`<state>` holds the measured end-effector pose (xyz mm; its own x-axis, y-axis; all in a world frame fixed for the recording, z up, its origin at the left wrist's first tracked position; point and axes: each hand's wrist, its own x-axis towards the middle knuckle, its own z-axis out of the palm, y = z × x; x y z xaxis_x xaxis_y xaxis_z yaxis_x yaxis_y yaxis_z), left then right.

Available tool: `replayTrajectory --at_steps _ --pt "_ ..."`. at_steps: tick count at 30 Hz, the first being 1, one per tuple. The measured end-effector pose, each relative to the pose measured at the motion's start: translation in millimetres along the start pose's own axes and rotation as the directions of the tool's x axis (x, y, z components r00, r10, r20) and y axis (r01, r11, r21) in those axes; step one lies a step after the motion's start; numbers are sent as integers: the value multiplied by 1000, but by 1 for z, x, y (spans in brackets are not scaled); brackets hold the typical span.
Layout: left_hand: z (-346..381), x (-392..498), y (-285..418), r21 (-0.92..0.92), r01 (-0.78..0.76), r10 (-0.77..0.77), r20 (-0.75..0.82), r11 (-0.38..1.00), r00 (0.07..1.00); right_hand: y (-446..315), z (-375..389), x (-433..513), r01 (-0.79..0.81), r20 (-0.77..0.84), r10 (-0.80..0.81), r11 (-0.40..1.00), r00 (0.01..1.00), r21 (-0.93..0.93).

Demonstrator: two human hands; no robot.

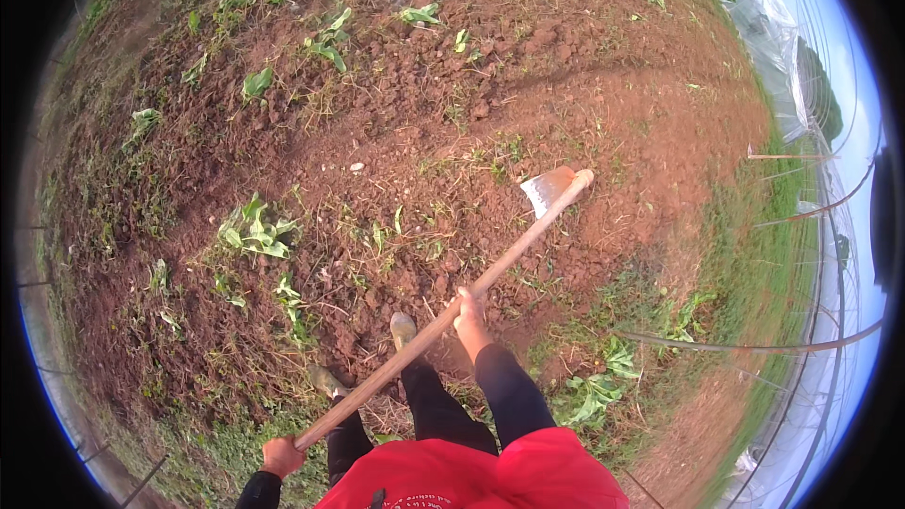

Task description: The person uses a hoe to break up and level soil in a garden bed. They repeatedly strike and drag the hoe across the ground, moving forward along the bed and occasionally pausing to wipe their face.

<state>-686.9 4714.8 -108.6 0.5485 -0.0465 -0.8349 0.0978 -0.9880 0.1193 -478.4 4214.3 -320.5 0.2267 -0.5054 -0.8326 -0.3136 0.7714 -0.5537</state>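
Note:
A hoe with a long wooden handle [396, 362] slants across the view from lower left to upper right. My left hand [283, 457] grips the handle's lower end. Farther up, about midway along it, my right hand [468, 312] is closed around the same handle. At the far end the metal hoe blade [544, 189] is over reddish-brown soil [622, 184]; whether it touches the ground cannot be told. The blade looks pale, with a rusty brown part beside the handle. Both my shoes show below, near the handle.
Leafy green plants [259, 232] lie scattered over the clods, more of them [597, 392] at lower right. Grass [749, 240] borders the soil on the right, with curved metal hoops [749, 348] and plastic sheeting [767, 28] beyond. Weeds grow around my feet.

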Motion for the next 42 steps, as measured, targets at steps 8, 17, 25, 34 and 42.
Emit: replayTrajectory --at_steps 8,17,25,34,42 --pt "-83 195 365 -156 -385 379 -68 910 923 -219 4 148 146 90 -143 989 986 -16" --pt "-15 211 318 -172 -447 429 -134 878 894 -155 -33 137 146 -83 -143 989 986 31" --pt "-13 -2 27 259 201 -257 205 945 944 110 -94 -188 -674 32 674 735 738 78" --pt "-86 -8 -64 372 101 -65 -106 923 992 138 -102 -112 -588 26 624 720 781 369" --pt "-45 98 96 222 -58 52 31 973 998 -18 -154 -27 -213 -108 259 923 960 322"
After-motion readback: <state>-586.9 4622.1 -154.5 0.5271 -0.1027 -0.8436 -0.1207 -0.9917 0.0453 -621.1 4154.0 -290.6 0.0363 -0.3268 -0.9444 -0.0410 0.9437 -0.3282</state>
